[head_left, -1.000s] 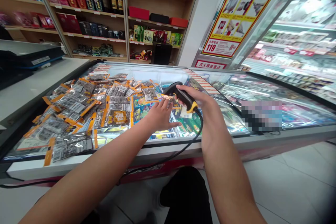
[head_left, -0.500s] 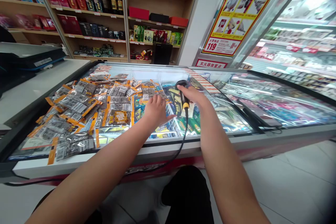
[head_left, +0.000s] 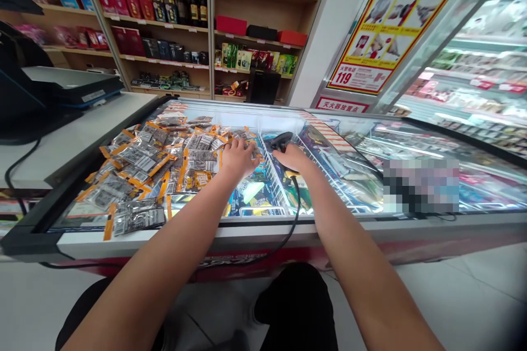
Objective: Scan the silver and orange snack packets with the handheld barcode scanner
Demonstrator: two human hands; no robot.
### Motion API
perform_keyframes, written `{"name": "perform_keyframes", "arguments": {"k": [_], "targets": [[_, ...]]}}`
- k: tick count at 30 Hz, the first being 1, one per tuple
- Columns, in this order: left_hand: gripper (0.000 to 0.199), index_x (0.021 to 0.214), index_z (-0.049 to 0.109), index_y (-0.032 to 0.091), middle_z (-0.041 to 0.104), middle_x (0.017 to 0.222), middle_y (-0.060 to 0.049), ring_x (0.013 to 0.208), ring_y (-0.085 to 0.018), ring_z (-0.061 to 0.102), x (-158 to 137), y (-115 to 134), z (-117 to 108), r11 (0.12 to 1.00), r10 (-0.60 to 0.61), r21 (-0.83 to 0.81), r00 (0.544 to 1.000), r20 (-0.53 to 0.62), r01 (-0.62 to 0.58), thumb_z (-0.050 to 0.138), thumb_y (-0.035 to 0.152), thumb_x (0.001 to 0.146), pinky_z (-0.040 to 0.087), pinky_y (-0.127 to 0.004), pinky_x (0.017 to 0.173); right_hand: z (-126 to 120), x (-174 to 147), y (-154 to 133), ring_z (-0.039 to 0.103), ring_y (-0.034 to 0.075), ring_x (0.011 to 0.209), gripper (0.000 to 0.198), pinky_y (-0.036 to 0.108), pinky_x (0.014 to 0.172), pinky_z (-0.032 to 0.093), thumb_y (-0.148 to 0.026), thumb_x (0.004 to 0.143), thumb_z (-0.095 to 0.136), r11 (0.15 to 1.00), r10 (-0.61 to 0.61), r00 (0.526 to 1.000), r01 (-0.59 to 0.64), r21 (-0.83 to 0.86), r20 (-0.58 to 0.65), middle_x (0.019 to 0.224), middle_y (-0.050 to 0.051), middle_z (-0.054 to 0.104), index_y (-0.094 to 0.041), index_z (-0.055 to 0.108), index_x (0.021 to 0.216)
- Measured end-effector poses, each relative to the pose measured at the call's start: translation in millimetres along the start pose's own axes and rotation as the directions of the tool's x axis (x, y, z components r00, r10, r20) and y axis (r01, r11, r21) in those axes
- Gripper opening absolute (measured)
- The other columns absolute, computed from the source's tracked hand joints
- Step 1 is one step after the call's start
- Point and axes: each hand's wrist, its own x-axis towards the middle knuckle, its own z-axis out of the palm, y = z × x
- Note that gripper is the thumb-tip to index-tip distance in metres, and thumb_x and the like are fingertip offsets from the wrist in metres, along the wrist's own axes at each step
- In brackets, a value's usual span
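Observation:
Small clear packets with orange edges [head_left: 144, 162] lie heaped on the glass lid of a chest freezer [head_left: 181, 238]. My left hand [head_left: 239, 159] rests palm down on the right edge of this heap, its fingers spread over the packets. Its thumb is hard to see. To its right, my right hand [head_left: 294, 159] is wrapped round a black barcode scanner [head_left: 282, 141] just above the glass. From the scanner a black cable [head_left: 297, 208] runs down over the freezer's front edge. Which way the scanner's window points, I cannot make out.
Beneath the glass are white wire baskets [head_left: 274, 178] with colourful packages. On the left stands a counter [head_left: 102, 126] with a dark device. Shelves [head_left: 164, 22] with bottles and boxes line the back; a red and yellow poster [head_left: 382, 27] hangs at right. A patch on the right is pixelated.
My left hand has shifted onto the packets at the heap's right edge. The scanner in my right hand has tipped from upright to slanting. The camera view has swung slightly left.

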Motion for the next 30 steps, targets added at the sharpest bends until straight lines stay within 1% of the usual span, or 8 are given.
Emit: {"name": "perform_keyframes", "arguments": {"k": [11, 14, 18, 21, 23, 25, 27, 30], "targets": [[0.060, 0.142, 0.055, 0.003, 0.043, 0.158, -0.029, 0.148, -0.039, 0.038, -9, -5, -2, 0.977, -0.204, 0.052, 0.977, -0.069, 0.207, 0.044, 0.039, 0.097, 0.032, -0.053, 0.116, 25, -2, -4, 0.068, 0.028, 0.095, 0.050, 0.032, 0.079, 0.049, -0.061, 0.085, 0.070, 0.958, -0.260, 0.965, 0.252, 0.139, 0.044, 0.104, 0.014, 0.074, -0.018, 0.068, 0.109], [0.056, 0.144, 0.052, 0.001, 0.040, 0.159, -0.030, 0.148, -0.038, 0.038, -10, -4, 0, 0.982, -0.181, 0.035, 0.979, -0.094, 0.185, 0.043, 0.030, 0.097, 0.035, -0.051, 0.115, 28, -7, -10, 0.068, 0.029, 0.095, 0.051, 0.032, 0.079, 0.048, -0.067, 0.091, 0.060, 0.966, -0.237, 0.971, 0.237, 0.108, -0.012, 0.101, 0.014, 0.074, -0.018, 0.068, 0.100], [0.049, 0.142, 0.054, 0.009, 0.049, 0.153, -0.021, 0.144, -0.032, 0.044, -20, 4, -12, 0.998, -0.011, -0.070, 0.986, -0.168, -0.001, 0.045, 0.017, 0.095, 0.042, -0.043, 0.111, 29, -8, -12, 0.070, 0.029, 0.090, 0.056, 0.033, 0.078, 0.047, -0.063, 0.101, 0.039, 0.978, -0.151, 0.988, 0.152, 0.141, -0.021, 0.092, 0.015, 0.074, -0.018, 0.068, 0.085], [0.053, 0.148, 0.047, 0.018, 0.068, 0.127, -0.013, 0.118, -0.027, 0.063, -40, 5, -27, 0.963, -0.014, -0.265, 0.980, -0.197, -0.040, 0.044, 0.018, 0.095, 0.049, -0.043, 0.101, 28, -16, -10, 0.070, 0.029, 0.091, 0.043, 0.034, 0.081, 0.048, -0.052, 0.100, 0.049, 0.966, -0.029, 0.988, 0.067, 0.248, -0.154, 0.094, 0.014, 0.074, -0.015, 0.068, 0.105], [0.063, 0.157, 0.033, 0.020, 0.074, 0.108, -0.008, 0.099, -0.024, 0.068, -62, -3, -35, 0.889, -0.078, -0.457, 0.970, -0.229, -0.036, 0.046, 0.021, 0.095, 0.052, -0.042, 0.095, 27, -32, -12, 0.068, 0.026, 0.088, 0.047, 0.035, 0.084, 0.049, -0.039, 0.094, 0.059, 0.927, 0.020, 0.952, 0.097, 0.363, -0.306, 0.096, 0.012, 0.073, -0.013, 0.058, 0.132], [0.079, 0.164, 0.013, 0.021, 0.073, 0.098, -0.005, 0.083, -0.020, 0.066, -89, -16, -44, 0.748, -0.099, -0.651, 0.950, -0.297, -0.126, 0.049, 0.023, 0.094, 0.055, -0.037, 0.083, 23, -59, -20, 0.065, 0.023, 0.081, 0.068, 0.036, 0.084, 0.051, -0.029, 0.089, 0.060, 0.836, -0.032, 0.916, 0.244, 0.491, -0.401, 0.095, 0.008, 0.072, -0.015, 0.040, 0.152], [0.089, 0.165, -0.004, 0.025, 0.071, 0.094, -0.003, 0.070, -0.017, 0.061, -118, -33, -54, 0.593, -0.116, -0.778, 0.934, -0.339, -0.209, 0.050, 0.025, 0.095, 0.054, -0.034, 0.069, 16, -93, -36, 0.062, 0.020, 0.074, 0.081, 0.036, 0.076, 0.053, -0.027, 0.088, 0.058, 0.676, -0.128, 0.906, 0.377, 0.634, -0.403, 0.093, 0.004, 0.071, -0.024, 0.025, 0.162], [0.093, 0.164, -0.001, 0.033, 0.068, 0.088, -0.001, 0.062, -0.016, 0.055, -160, -61, -73, 0.455, -0.182, -0.837, 0.889, -0.420, -0.303, 0.057, 0.031, 0.092, 0.048, -0.030, 0.057, 6, -143, -64, 0.057, 0.018, 0.066, 0.093, 0.032, 0.064, 0.052, -0.026, 0.087, 0.060, 0.519, -0.241, 0.904, 0.428, 0.740, -0.354, 0.091, 0.002, 0.068, -0.035, 0.013, 0.166]]}}
